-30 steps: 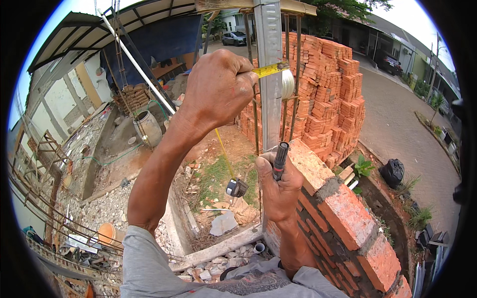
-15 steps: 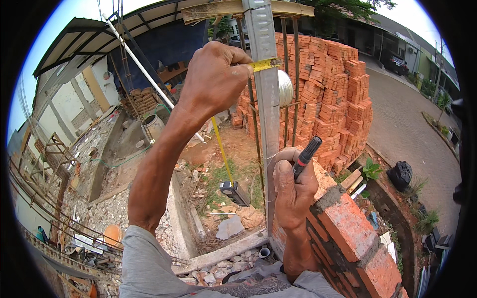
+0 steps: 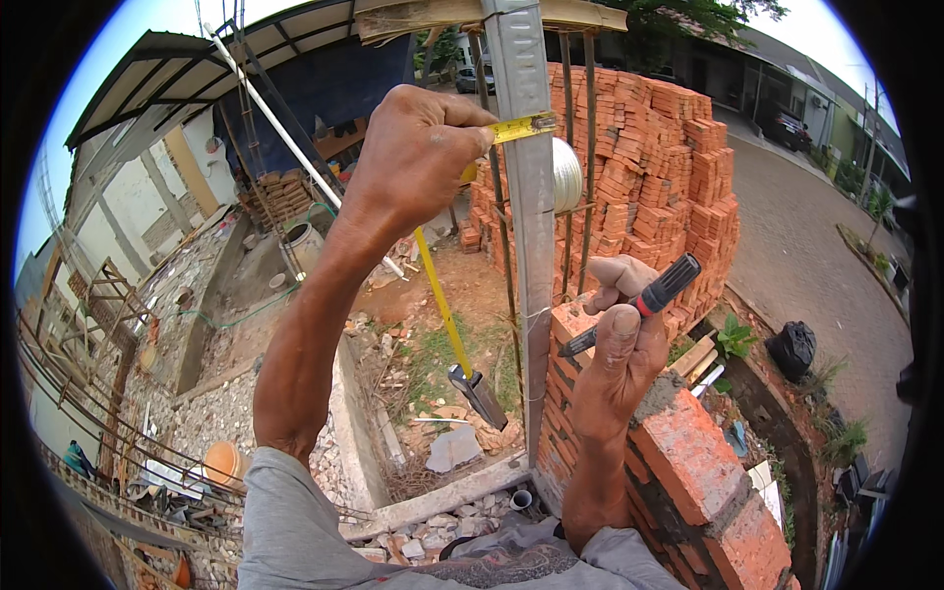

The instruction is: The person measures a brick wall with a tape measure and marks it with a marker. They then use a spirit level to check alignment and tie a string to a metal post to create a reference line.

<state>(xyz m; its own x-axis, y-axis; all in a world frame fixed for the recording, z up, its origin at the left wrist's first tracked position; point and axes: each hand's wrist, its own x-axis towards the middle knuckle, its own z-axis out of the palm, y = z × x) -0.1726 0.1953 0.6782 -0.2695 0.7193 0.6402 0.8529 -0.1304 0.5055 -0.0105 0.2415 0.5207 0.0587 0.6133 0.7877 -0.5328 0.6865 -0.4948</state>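
Note:
My left hand (image 3: 418, 152) is closed in a pinch on the yellow tape measure blade (image 3: 521, 128), its end lying across the grey metal channel post (image 3: 532, 211). From below that hand the blade runs down to the dark tape measure case (image 3: 478, 397), hanging tilted. My right hand (image 3: 621, 359), right of the post, grips a black marker (image 3: 671, 282) with a red band between thumb and fingers. The marker slants, thick end up to the right and narrow end down to the left. Behind the post shows a spool of white string (image 3: 566, 177).
Below my right arm runs a brick wall (image 3: 688, 462) with wet mortar. Thin steel rods (image 3: 588, 128) stand beside the post under a wooden crosspiece (image 3: 403, 22). A tall brick stack (image 3: 649, 197) rises behind. Rubble (image 3: 438, 531) and a concrete ledge (image 3: 442, 499) lie below.
My right hand has shifted slightly right and turned the marker, so its narrow end now shows at the left. The hanging tape case has swung a little right and down. My left hand keeps its pinch.

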